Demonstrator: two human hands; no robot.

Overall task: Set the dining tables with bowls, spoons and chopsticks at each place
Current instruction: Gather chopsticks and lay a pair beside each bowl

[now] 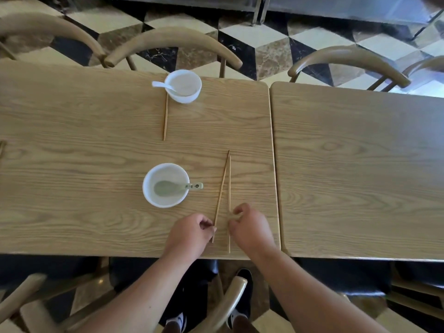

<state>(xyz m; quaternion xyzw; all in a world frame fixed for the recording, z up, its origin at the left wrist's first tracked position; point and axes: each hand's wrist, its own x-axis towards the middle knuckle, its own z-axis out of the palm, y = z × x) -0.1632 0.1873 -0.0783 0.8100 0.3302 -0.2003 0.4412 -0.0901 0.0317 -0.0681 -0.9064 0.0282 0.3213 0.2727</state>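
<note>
Two chopsticks (222,188), one in each hand (189,233) (251,228)

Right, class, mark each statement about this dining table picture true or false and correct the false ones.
1. The near bowl holds the greenish spoon, the far bowl the white spoon. True.
2. The near chopsticks lie parallel. False: they come together at the far end and spread towards the hands.
3. The left hand and the right hand each pinch one chopstick. True.
4. The bowls stand on different tables. False: both stand on the left table.
</note>
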